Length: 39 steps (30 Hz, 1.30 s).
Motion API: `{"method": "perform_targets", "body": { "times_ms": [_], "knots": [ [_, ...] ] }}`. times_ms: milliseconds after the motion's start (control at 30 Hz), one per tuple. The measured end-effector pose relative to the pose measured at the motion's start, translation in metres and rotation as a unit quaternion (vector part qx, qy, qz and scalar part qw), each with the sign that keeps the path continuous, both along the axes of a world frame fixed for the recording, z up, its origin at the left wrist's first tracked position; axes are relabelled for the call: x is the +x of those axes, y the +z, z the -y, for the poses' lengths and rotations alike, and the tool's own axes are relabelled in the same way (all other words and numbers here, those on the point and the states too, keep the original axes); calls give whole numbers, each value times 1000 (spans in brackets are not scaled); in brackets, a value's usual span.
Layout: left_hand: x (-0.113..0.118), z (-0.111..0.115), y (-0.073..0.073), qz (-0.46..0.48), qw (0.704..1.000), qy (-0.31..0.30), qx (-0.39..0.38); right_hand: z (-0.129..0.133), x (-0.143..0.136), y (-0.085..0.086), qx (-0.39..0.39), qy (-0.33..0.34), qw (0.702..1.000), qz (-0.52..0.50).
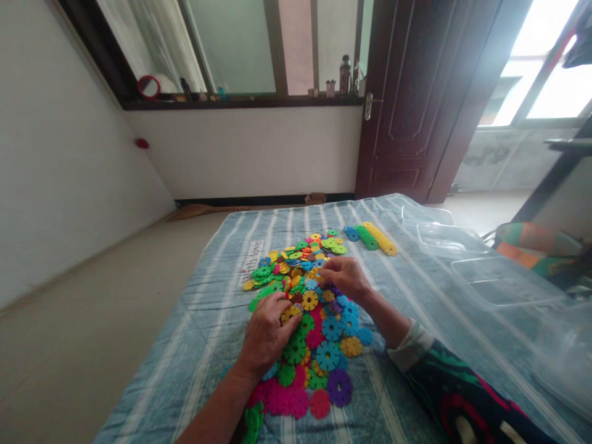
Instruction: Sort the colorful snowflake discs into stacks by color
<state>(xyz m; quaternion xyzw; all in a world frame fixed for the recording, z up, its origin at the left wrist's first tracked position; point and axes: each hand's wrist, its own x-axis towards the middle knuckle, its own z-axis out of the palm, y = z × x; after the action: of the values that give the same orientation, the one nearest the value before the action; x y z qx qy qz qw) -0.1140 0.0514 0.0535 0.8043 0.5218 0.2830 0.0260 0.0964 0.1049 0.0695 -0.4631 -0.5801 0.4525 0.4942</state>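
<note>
A pile of colourful notched plastic discs lies spread across a striped bed cover. My left hand is at the left side of the pile, thumb and fingers closed around a yellow disc. Farther back, my right hand pinches another yellow disc at the pile's right edge. Green, blue, pink, purple and red discs lie loose and overlapping around both hands. Beyond my right hand are a yellow row of discs, a green row and a shorter blue row.
Several clear plastic containers stand along the right side of the bed. Behind them is an orange and green item. A brown door and a window ledge with small items are at the back.
</note>
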Motion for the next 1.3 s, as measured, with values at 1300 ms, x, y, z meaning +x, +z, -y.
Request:
{"method": "perform_targets", "body": {
  "times_ms": [1300],
  "knots": [
    [4, -2, 7, 121, 992, 2, -20, -32, 174, -14, -166, -256, 758, 576]
  ]
}}
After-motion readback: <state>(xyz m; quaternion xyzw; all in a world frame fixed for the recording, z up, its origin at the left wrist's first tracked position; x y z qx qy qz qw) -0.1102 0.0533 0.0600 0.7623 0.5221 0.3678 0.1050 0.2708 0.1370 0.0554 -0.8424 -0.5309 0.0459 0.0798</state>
